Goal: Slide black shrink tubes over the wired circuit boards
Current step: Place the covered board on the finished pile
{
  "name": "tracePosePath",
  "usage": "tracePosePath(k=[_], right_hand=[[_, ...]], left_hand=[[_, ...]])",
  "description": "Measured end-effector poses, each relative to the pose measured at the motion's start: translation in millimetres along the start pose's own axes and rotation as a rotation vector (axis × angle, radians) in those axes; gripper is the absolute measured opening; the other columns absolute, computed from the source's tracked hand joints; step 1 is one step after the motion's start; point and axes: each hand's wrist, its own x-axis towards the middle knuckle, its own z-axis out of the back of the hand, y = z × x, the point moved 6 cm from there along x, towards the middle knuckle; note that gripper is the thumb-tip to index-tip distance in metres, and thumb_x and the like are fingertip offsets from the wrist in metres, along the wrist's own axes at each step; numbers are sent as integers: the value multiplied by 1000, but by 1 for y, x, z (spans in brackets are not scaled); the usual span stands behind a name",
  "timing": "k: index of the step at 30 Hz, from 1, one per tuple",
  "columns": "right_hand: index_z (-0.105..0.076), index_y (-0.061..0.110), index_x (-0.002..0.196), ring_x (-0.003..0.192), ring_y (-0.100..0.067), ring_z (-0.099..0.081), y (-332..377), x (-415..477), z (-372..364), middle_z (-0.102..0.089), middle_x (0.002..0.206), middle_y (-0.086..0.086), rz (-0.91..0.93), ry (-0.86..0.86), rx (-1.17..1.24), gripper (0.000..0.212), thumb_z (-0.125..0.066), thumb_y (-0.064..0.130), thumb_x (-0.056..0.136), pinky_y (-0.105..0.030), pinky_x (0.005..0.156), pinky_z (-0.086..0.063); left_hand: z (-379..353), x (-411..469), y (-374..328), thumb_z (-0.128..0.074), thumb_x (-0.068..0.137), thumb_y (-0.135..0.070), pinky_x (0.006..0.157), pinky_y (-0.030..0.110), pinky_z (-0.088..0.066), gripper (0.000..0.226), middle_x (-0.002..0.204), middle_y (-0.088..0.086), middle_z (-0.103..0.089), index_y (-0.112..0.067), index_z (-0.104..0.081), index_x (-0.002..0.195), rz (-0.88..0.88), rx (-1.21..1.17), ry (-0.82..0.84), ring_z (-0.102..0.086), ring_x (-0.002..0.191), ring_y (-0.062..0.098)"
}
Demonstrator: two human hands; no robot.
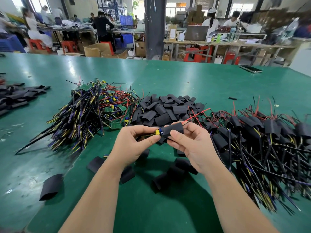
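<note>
Shrink tube (pixel 174 128), black, is held at frame centre above the green table (pixel 168 76). Right hand (pixel 193 147) pinches the tube between thumb and fingers. Left hand (pixel 134 143) pinches the circuit board (pixel 157 132) end protruding from the tube's left opening, yellow capacitor exposed. Red wire (pixel 196 115) exits the right opening toward upper right. Loose tube pile (pixel 166 108) lies just behind
</note>
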Motion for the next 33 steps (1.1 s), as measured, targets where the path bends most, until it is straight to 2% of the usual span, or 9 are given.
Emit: tracePosePath(k=[7, 11, 15, 19, 22, 25, 27, 30, 33], right_hand=[[-59, 0, 99, 74, -16, -71, -11, 2, 2, -75, 81, -7, -14, -123, -56, 20, -68, -5, 82, -24, 62, -56], [-65, 2, 94, 79, -16, -71, -11, 1, -3, -75, 85, -8, -5, -46, -121, 15, -67, -7, 82, -28, 71, -58], [-68, 6, 96, 81, -13, -69, -12, -1, -3, -75, 88, -6, 36, -5, -270, 17, -69, -4, 82, -31, 80, -58], [-67, 18, 104, 77, -8, -66, -16, 1, -5, -74, 89, 0, 40, 6, -419, 24, -72, 8, 84, -21, 76, -52], [-61, 30, 116, 93, -2, -66, -31, 1, -9, -72, 107, 6, -41, 50, -506, 33, -71, 17, 86, -21, 88, -50], [-53, 13, 128, 105, 8, -57, -44, -1, -15, -56, 136, 4, -89, 62, -472, 41, -66, 11, 89, -3, 81, -42], [-51, 11, 125, 105, 13, -53, -40, -1, -20, -49, 140, 10, -67, 53, -448, 36, -63, 8, 90, 2, 77, -39], [-49, 20, 129, 78, 10, -61, -21, 3, -13, -64, 105, 14, 26, -31, -240, 47, -63, 1, 88, -5, 69, -45], [-65, 27, 105, 55, -5, -49, -3, 3, 1, -57, 71, 8, 111, -126, -107, 36, -65, -3, 85, -15, 54, -41]], left_hand=[[-3, -1, 2, -79, 75, -6, 72, 15, -50, 22, 81, -8, -75, -25, -75, 85, 14, 116, 14, -66, 74, 2], [-2, 0, 4, -76, 78, -4, 76, 16, -51, 23, 86, -8, -75, -23, -75, 92, 36, 102, 21, -68, 81, 2], [-3, 0, 7, -63, 88, 1, 88, 20, -50, 40, 91, -16, -74, -37, -71, 95, 47, 203, 66, -66, 91, 2], [-4, 0, 9, -63, 89, -3, 75, 11, -45, 40, 82, -16, -73, -34, -63, 113, 62, 252, 64, -65, 78, -3], [-7, 0, 10, -65, 86, -3, 65, 11, -44, 52, 78, -10, -74, -34, -49, 124, 67, 238, 62, -61, 67, 0], [-9, -1, 7, -64, 84, 1, 72, 11, -47, 58, 80, -10, -75, -42, -47, 120, 48, 223, 47, -67, 82, 2], [-9, -1, 6, -64, 85, 1, 67, 11, -47, 56, 80, -8, -75, -41, -49, 119, 43, 188, 38, -67, 76, 3], [-5, 0, 5, -68, 85, -4, 66, 15, -49, 46, 79, -6, -75, -34, -53, 117, 30, 122, -10, -66, 69, 6], [0, 2, 4, -72, 83, -10, 67, 13, -48, 38, 75, -10, -74, -32, -56, 110, 33, 133, -72, -66, 67, 4]])
